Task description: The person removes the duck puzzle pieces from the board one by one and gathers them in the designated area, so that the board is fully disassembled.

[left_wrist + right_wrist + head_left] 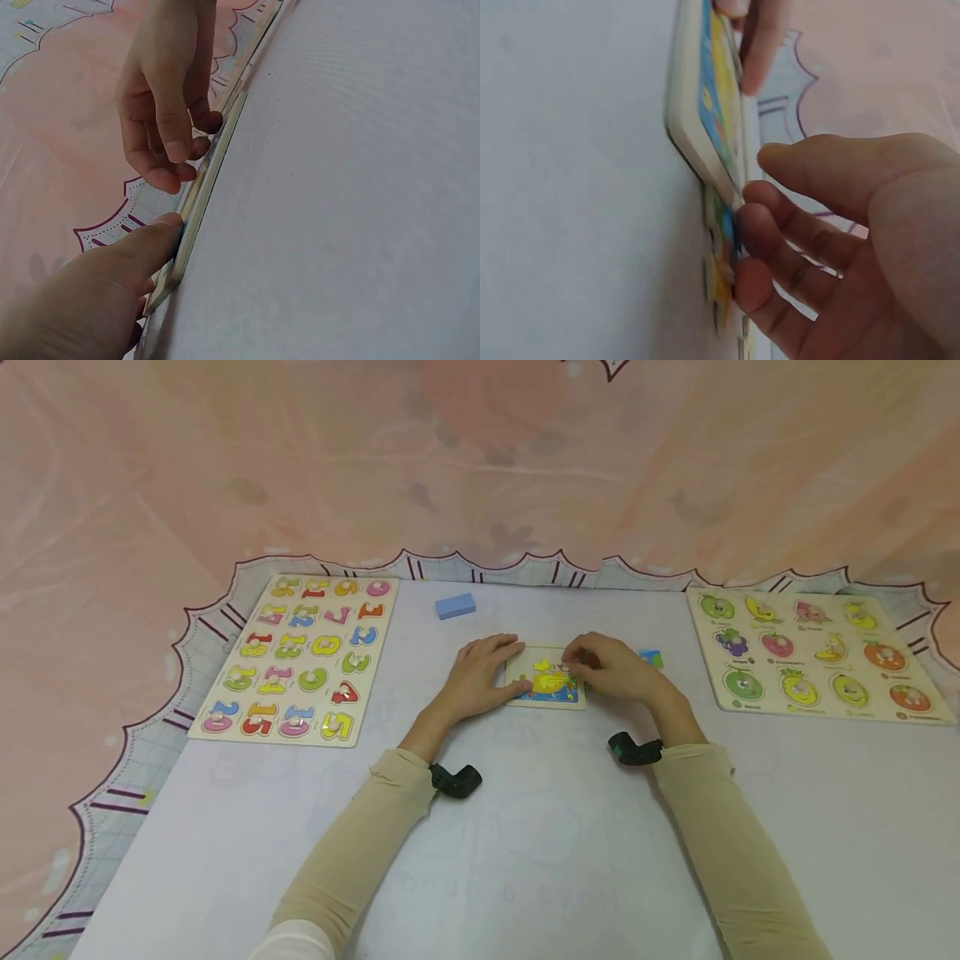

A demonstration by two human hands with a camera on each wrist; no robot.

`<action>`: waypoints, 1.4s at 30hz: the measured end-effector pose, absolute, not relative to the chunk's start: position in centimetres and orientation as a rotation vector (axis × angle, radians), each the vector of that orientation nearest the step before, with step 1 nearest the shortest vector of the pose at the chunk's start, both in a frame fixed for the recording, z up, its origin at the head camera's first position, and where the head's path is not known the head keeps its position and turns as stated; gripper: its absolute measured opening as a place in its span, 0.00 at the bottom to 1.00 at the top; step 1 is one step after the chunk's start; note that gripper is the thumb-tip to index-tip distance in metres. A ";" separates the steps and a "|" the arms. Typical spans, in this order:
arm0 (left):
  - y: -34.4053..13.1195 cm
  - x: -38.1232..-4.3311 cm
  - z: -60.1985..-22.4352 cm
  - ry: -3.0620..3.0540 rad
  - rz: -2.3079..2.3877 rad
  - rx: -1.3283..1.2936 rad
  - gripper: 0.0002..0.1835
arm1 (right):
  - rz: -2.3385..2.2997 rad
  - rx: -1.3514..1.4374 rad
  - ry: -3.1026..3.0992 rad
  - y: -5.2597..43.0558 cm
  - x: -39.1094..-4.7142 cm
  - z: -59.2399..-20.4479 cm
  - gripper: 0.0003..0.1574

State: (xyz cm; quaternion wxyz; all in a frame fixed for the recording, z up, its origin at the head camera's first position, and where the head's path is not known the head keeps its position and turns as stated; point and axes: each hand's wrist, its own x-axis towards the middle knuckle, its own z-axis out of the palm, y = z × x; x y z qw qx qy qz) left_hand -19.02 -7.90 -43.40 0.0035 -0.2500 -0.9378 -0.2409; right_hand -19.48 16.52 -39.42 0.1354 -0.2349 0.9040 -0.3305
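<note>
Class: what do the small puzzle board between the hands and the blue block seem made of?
Small puzzle board: probably wood; its edge looks pale and matte, with a coloured picture apparently printed on top. Blue block: matte and evenly coloured; perhaps foam, rubber or painted wood, undecidable here.

right grip (617, 670) loosely curled

The small puzzle board (553, 682) looks like smooth wood. By the table (540, 877) edge farthest off, the blue block (456, 606) looks matt. Both sleeves (352, 843) are cloth.
</note>
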 end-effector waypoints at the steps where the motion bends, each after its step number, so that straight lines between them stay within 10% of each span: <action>1: -7.9 -19.0 -43.4 -2.939 -0.755 -0.784 0.35 | -0.951 -0.694 2.622 16.3 -19.4 -39.5 0.12; 42: -8.0 -19.1 -43.4 -2.949 -0.734 -0.793 0.35 | -0.962 -0.711 2.655 14.5 -19.1 -39.8 0.19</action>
